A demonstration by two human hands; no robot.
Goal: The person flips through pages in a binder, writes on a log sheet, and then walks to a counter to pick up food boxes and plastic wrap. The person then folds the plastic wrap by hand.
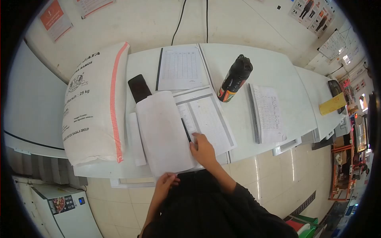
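A blank white sheet of paper (162,133), slightly curled, lies on the table in front of me. My left hand (166,182) is at its lower edge, fingers loosely bent and a little apart, with nothing visible in them. A black pen (185,130) slants along the sheet's right edge. My right hand (203,150) is closed at the pen's near end, fingers bent around it. Under and right of the blank sheet is a printed table form (206,119). A narrow white paper strip (137,139) shows on the left.
A large white 25 kg sack (95,107) stands at the left. Behind the sheet lie a black phone (139,88) and a bound printed document (180,67). To the right are a black bottle (235,78), a written notepad (268,115) and a yellow object (332,104).
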